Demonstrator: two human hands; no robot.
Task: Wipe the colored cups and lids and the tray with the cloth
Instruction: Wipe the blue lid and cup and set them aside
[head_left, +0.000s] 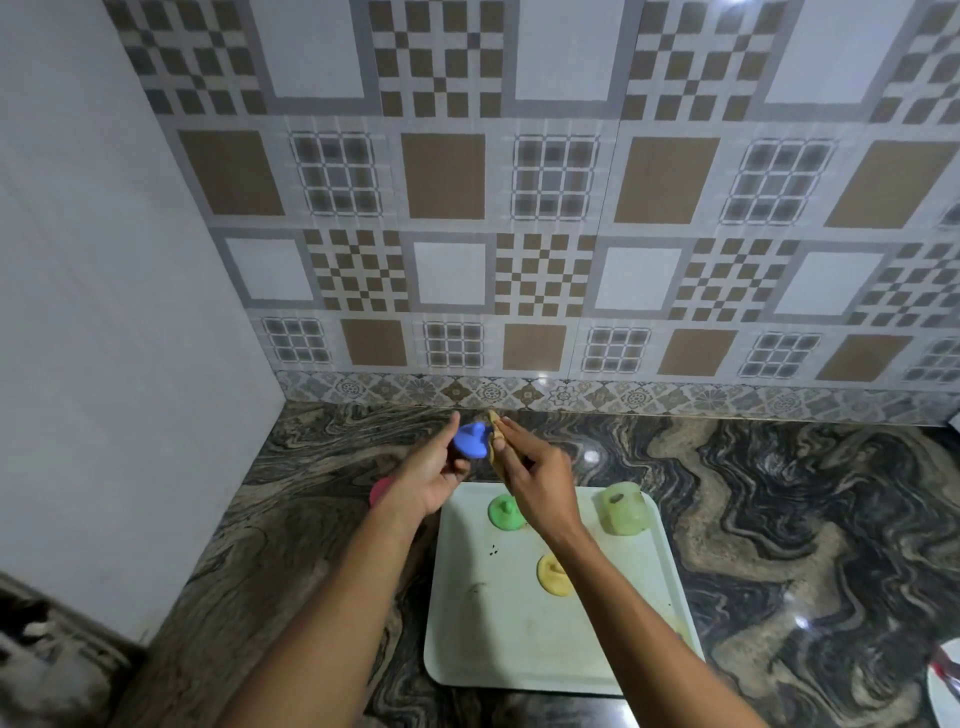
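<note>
1. The tray (498, 639) is a smooth, pale, rounded rectangle on a glossy, swirl-veined stone counter (779, 519). On it, a round green lid (503, 512) with a knob sits at 11 o'clock, and a translucent pale-green cup (625, 508) at 1 o'clock.
2. The right forearm hides part of a yellow lid (551, 577) near the tray's centre. A pink piece (379, 491) at 10 o'clock off the tray is mostly hidden behind the left wrist.
3. The left hand (431, 475) grips a blue knobbed lid (471, 440) above the counter, at the tray's 12 o'clock. The right hand (540, 480) pinches a crumpled tan cloth (496, 441) against that lid's 3 o'clock edge.
</note>
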